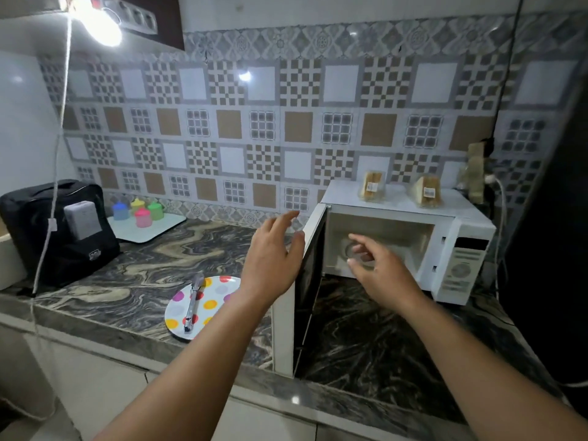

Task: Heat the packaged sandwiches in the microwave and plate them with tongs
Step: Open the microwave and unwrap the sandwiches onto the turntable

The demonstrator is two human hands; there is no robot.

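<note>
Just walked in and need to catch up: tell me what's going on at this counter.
A person stands at a white microwave oven whose door is swung open. The left hand is beside the door's edge and the right hand is in front of the empty cavity; neither has a grip on anything. Two clear-wrapped packaged sandwiches sit on top of the oven. Metal tongs lie on a round polka-dot plate on the marbled counter.
</note>
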